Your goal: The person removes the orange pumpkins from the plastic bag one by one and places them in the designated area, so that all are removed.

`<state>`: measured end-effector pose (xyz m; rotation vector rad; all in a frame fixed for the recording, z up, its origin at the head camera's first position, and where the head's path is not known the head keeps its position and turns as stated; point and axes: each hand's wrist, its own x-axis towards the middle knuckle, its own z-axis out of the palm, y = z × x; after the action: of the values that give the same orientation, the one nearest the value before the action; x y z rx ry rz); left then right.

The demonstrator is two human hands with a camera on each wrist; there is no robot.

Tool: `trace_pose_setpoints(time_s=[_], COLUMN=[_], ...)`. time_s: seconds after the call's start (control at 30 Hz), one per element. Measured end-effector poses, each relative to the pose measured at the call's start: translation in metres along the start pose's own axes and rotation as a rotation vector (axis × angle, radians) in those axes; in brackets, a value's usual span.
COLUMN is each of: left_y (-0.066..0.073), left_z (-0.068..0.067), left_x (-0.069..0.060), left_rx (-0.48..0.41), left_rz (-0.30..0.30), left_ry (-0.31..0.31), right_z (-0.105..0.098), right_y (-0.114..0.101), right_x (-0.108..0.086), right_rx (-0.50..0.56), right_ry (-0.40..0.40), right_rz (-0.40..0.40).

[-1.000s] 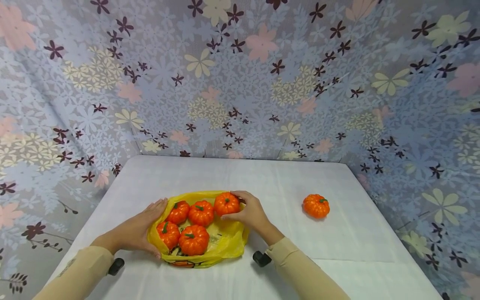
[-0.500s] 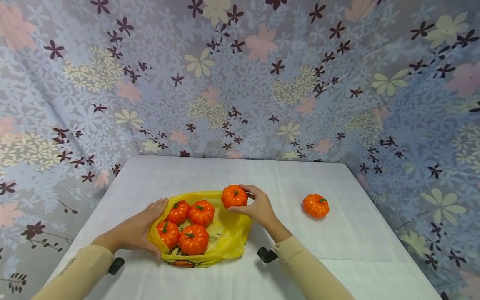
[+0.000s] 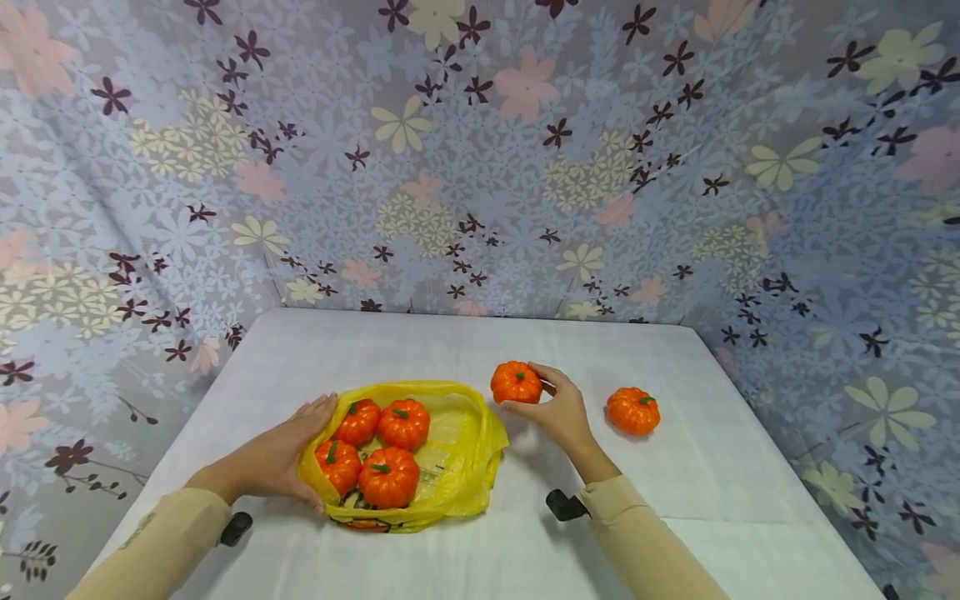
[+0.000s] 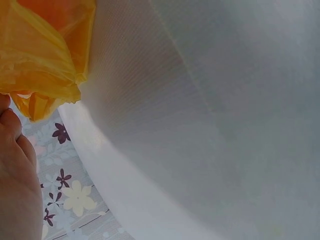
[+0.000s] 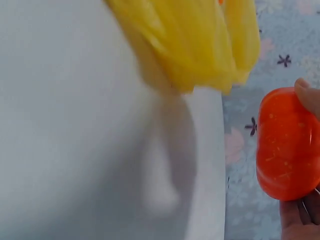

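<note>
The held pumpkin [image 3: 516, 382] has moved outside the yellow bag [image 3: 468, 496], to its 2 o'clock, pinched in my right hand [image 3: 553, 410]. My left hand [image 3: 273, 462], fingers extended, touches the bag at 9 o'clock. A loosened pinch could drop the glossy rind; lateral drift could knock the loose pumpkin [image 3: 633, 412] at 3 o'clock.

Resembles a curtained-off tabletop work area; cannot tell room type.
Shows white-covered table [image 3: 720, 450], floral cloth [image 3: 480, 167] behind and alongside.

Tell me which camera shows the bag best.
The head view: nearly the whole bag shows, with four pumpkins inside. The left wrist view shows only part, top left; the right wrist view, a blurred part, at top.
</note>
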<state>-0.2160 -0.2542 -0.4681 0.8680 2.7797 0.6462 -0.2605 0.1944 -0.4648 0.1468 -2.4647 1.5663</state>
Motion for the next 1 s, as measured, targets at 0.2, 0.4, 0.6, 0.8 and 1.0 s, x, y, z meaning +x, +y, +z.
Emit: trace_pose_setpoints(time_s=[0.2, 0.4, 0.6, 0.8, 1.0], left_y=[0.001, 0.002, 0.003, 0.004, 0.003], left_z=[-0.001, -0.001, -0.001, -0.002, -0.001], left_x=[-0.002, -0.002, -0.002, -0.002, -0.002], left_rx=[0.010, 0.001, 0.003, 0.004, 0.000], left_rz=[0.013, 0.024, 0.013, 0.013, 0.016], left_ry=[0.008, 0.017, 0.012, 0.013, 0.010], right_z=[-0.016, -0.029, -0.043, -0.056, -0.064], right_y=[0.012, 0.023, 0.036, 0.046, 0.051], right_x=[-0.003, -0.009, -0.013, -0.016, -0.019], right_rx=[-0.005, -0.007, -0.052, -0.059, -0.108], right_ry=[0.038, 0.070, 0.130, 0.152, 0.203], right_rz=[0.073, 0.146, 0.188, 0.210, 0.204])
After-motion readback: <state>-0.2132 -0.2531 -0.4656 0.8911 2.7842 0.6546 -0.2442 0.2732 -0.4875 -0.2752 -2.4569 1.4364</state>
